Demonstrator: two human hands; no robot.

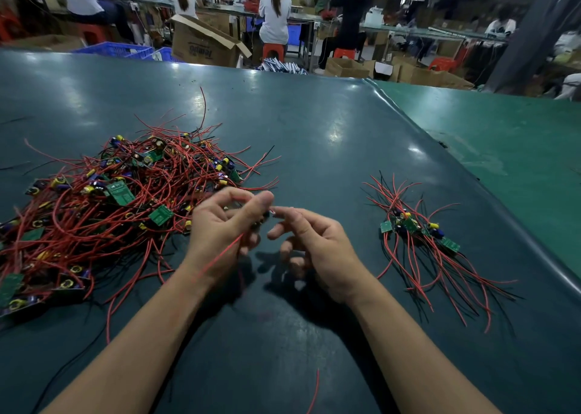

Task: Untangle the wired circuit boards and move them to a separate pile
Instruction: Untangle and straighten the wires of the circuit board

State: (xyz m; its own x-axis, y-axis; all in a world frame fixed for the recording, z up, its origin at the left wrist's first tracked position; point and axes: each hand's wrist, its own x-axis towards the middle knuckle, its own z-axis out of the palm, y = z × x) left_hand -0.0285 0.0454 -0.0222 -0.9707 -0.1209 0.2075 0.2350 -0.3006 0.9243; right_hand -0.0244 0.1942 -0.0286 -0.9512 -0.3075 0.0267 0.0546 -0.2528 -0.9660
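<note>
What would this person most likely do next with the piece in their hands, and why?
Probably carry it right, to the small pile. The left hand grips a dark part with a red wire trailing free, clear of the big tangle; the right hand is beside it.

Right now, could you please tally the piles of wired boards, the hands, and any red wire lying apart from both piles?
Piles of wired boards: 2 (large tangled pile, small sorted pile)
Hands: 2 (left hand holding a wired board, right hand)
Red wire lying apart: 1
Total: 5
</note>
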